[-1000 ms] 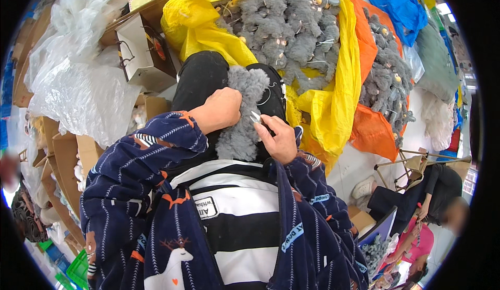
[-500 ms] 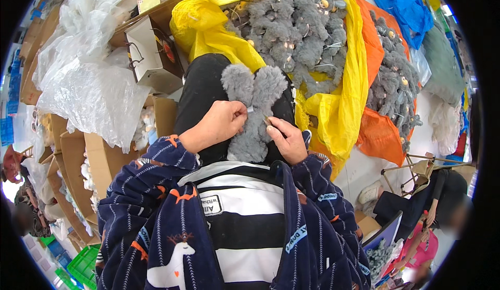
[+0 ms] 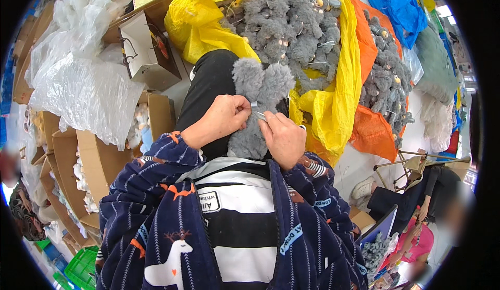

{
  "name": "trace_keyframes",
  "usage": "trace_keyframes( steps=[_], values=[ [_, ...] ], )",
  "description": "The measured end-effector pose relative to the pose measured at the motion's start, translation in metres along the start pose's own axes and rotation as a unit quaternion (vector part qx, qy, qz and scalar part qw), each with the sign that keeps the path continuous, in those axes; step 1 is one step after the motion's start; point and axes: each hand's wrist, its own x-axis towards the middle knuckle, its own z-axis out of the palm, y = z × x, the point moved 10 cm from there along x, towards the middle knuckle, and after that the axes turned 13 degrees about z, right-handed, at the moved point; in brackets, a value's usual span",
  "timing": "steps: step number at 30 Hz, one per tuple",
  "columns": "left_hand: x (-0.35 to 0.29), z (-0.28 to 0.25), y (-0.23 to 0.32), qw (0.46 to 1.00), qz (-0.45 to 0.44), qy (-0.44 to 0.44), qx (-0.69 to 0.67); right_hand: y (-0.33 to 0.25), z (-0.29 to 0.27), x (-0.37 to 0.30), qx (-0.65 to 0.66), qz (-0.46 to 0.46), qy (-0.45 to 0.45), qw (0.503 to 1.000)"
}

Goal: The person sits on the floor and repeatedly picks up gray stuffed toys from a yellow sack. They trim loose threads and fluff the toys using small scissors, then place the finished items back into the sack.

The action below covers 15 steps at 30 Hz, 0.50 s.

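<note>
At the far left, cardboard boxes (image 3: 62,160) stand open, with small pale things packed inside. Above them lies a heap of clear plastic sheeting (image 3: 78,82), and just to its right a small white paper bag (image 3: 148,50) with cord handles stands beside a box.

In the middle, the person's left hand (image 3: 224,118) comes in from a dark blue patterned sleeve (image 3: 151,170). Its fingers (image 3: 244,104) are closed, pinching the grey plush toy (image 3: 258,108) at about its middle, next to a small white tag (image 3: 254,104). The toy is held upright over the person's lap, against black trousers (image 3: 208,87), with 2 rounded lobes at its top.

The right hand (image 3: 284,136) touches the toy's lower right side. Its fingers are curled closed around a small metal tool (image 3: 262,116), whose tip meets the toy just beside the left hand; what kind of tool it is cannot be told.

Further right, a yellow bag (image 3: 338,82) is open and filled with many grey plush toys (image 3: 291,24) of the same kind. An orange bag (image 3: 372,134) beside it holds more of them. At the lower right, another person in a pink top (image 3: 416,243) sits near a wire rack (image 3: 411,160).
</note>
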Motion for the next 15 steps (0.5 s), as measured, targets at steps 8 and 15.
trace_keyframes(
  steps=[8,15],
  values=[
    [0.004,-0.003,0.011,0.993,0.075,0.020,0.089,-0.015,0.015,-0.001,-0.180,-0.047,-0.012,0.982],
    [0.006,-0.001,0.020,0.971,0.146,0.055,0.180,-0.032,0.036,0.009,-0.298,-0.069,-0.093,0.948]
  ],
)
